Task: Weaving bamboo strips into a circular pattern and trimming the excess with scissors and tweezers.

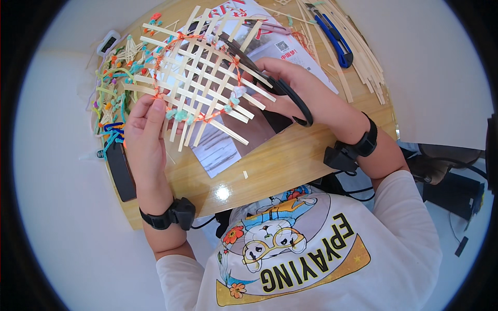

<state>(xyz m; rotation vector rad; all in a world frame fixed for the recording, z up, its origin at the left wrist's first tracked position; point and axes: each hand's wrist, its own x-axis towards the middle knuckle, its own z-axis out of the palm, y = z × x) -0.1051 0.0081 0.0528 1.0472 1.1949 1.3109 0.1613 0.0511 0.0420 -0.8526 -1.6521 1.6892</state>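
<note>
A lattice of woven pale bamboo strips [199, 72] is held up over the table, its strip ends sticking out all round. Orange cord and tufts of mint and lilac yarn form a ring around it. My left hand [148, 116] pinches its lower left edge between thumb and fingers. In my right hand [285, 85] is a pair of black-handled scissors [293, 98], with my fingers around the handles. The dark blades lie along the right and upper right side of the lattice, among the strip ends. Whether the blades touch a strip I cannot tell.
Printed paper [218, 150] covers part of the wooden table [280, 160]. At the far right lie a blue utility knife [334, 39] and many loose bamboo strips [365, 62]. Colourful yarn pieces [111, 93] crowd the left edge, near a dark phone [120, 171].
</note>
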